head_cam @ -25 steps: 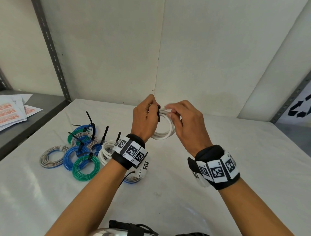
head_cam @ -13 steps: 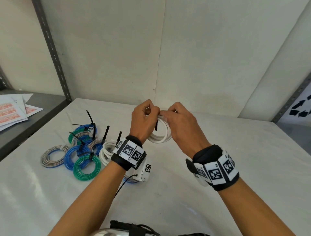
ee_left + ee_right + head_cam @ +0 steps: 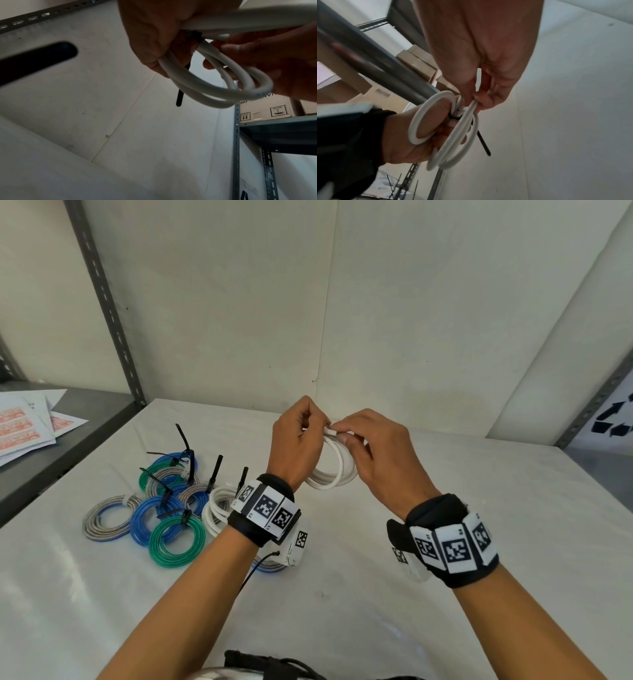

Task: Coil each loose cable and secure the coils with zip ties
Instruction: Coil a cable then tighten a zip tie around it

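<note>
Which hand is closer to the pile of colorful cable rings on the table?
The left. The left hand is up off the table, beside the pile of finished coils, gripping the white coil. The right hand pinches that coil from the far side.

The head view looks forward and down from above the tabletop (image 3: pixel 445 542), taking in both forearms and the white cable coil (image 3: pixel 337 470) held up between the hands, with the wall behind the coil. The left wrist view sits just below the coil (image 3: pixel 214 86), very near it, facing up and toward the wall and a metal shelf rack (image 3: pixel 237 148) beyond the coil. The right wrist view looks up past the coil (image 3: pixel 453 135) from the other side, equally near, toward cardboard boxes (image 3: pixel 418 59) behind it. All three views share the coil; both wrist views also share its black zip tie (image 3: pixel 483 142).
</note>
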